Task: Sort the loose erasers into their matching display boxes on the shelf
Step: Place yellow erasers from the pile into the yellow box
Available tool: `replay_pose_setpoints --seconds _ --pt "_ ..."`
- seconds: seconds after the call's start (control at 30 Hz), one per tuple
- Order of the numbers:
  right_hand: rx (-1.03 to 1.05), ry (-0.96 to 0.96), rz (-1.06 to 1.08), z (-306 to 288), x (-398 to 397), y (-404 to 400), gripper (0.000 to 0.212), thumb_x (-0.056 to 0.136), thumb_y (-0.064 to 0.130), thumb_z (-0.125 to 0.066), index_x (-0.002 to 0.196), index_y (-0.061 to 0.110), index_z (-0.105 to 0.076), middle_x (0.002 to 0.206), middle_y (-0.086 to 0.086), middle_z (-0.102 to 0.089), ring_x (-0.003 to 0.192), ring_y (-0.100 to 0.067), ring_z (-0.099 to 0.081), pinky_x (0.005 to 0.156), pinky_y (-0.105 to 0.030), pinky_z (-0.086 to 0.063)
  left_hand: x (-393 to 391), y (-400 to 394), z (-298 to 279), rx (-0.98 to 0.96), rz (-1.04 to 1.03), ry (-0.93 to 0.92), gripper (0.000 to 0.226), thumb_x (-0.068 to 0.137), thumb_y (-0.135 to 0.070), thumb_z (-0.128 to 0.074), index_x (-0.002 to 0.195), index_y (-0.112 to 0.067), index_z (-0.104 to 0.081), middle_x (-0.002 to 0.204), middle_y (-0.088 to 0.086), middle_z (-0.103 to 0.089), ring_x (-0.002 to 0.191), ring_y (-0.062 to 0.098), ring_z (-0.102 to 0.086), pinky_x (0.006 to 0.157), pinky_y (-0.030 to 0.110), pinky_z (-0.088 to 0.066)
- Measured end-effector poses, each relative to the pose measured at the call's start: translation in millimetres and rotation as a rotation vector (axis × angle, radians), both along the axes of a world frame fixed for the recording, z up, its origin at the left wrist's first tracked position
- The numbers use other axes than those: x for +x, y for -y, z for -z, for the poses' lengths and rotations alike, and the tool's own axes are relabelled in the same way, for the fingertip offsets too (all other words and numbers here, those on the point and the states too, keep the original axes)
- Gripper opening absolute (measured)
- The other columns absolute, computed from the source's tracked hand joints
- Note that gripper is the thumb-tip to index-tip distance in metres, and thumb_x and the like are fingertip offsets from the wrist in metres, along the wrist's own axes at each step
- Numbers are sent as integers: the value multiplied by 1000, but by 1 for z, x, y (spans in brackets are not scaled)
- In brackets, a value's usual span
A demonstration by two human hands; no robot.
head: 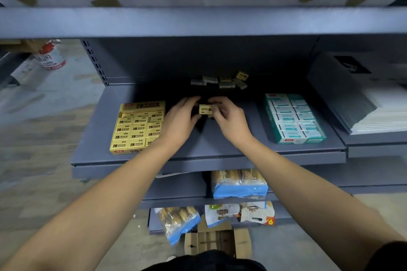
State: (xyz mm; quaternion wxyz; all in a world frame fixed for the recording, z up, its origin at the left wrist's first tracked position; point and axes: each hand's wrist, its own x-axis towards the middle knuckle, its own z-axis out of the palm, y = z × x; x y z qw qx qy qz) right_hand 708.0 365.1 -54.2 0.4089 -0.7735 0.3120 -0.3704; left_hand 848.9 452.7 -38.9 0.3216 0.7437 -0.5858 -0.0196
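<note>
Both hands over mid shelf [220,147]: right hand [229,120] and left hand [181,120] pinch one yellow eraser [205,109] between them. Loose eraser pile [221,81] at shelf back. Yellow display box [137,127] left, teal display box [294,119] right.

We are losing the near right corner of the yellow 2B eraser box [137,127] behind the left hand [180,121]. The right hand [229,120] is covering part of the yellow eraser [205,109], whose print is blurring beyond reading. The loose erasers [220,81] at the back are sitting in shadow, so we are perhaps seeing six. The stack of booklets [363,103] is running past the right edge.
</note>
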Motion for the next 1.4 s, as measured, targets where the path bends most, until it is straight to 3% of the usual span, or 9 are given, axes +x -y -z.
replay_pose_setpoints --seconds 0.13,0.23,0.4,0.57,0.7,0.87,1.0,1.2,1.4 --pt "105 16 17 -3 -3 -1 15 99 18 -51 107 15 -63 93 -1 -69 73 -7 -68 78 -36 -58 -3 -2 -1 -32 46 10 40 87 -9 -66 126 -14 -58 119 7 -62 106 23 -60 87 38 -50" --pt "97 1 -3 -4 -6 -1 15 98 21 -54 109 16 -63 93 1 -70 78 -8 -69 79 -34 -57 -4 -2 -1 -42 51 13 35 88 -8 -65 122 -12 -61 114 7 -63 102 23 -60 84 39 -51" --pt "-63 -92 -17 0 -10 1 36 87 21 -69 121 20 -57 100 3 -66 86 -10 -62 77 -21 -53 -5 1 -2 -60 31 16 32 90 -8 -63 122 -10 -61 115 9 -63 103 25 -60 86 36 -50" --pt "503 159 -3 -4 -2 1 20 89 12 -66 108 12 -62 100 -13 -70 94 -19 -67 88 -33 -54 -6 4 -3 -72 13 19 29 87 -13 -68 116 -11 -63 111 7 -64 99 23 -61 79 30 -48" --pt "741 342 -28 -14 3 4 16 94 2 -51 108 5 -59 108 -18 -65 105 -31 -64 89 -37 -55 -8 6 -2 -53 76 11 25 86 -12 -68 111 -11 -65 107 5 -65 97 21 -62 81 37 -52" --pt "310 113 -8 -19 -3 6 23 93 9 -59 116 12 -57 96 -3 -67 83 -15 -67 70 -20 -54 -6 8 -6 -79 58 22 40 87 -13 -67 126 -11 -58 120 8 -61 104 24 -60 85 39 -52" --pt "221 97 -45 -15 -3 5 18 89 16 -67 106 16 -60 101 -3 -67 90 -13 -65 78 -25 -55 -6 7 -7 -77 64 29 36 90 -13 -64 125 -10 -60 120 9 -62 107 25 -59 87 37 -50" --pt "-338 -46 -56 -12 -3 5 15 88 11 -69 102 10 -66 106 0 -63 94 -6 -61 85 -22 -52 2 5 -7 -88 40 21 31 89 -15 -66 120 -10 -63 115 8 -64 104 25 -61 85 40 -51" --pt "-383 -50 -75 -13 24 -2 19 89 19 -69 106 12 -70 107 2 -69 102 -9 -61 90 -26 -50 23 -17 -9 -82 -62 27 33 88 -16 -66 121 -12 -62 114 8 -64 101 26 -61 83 39 -51"
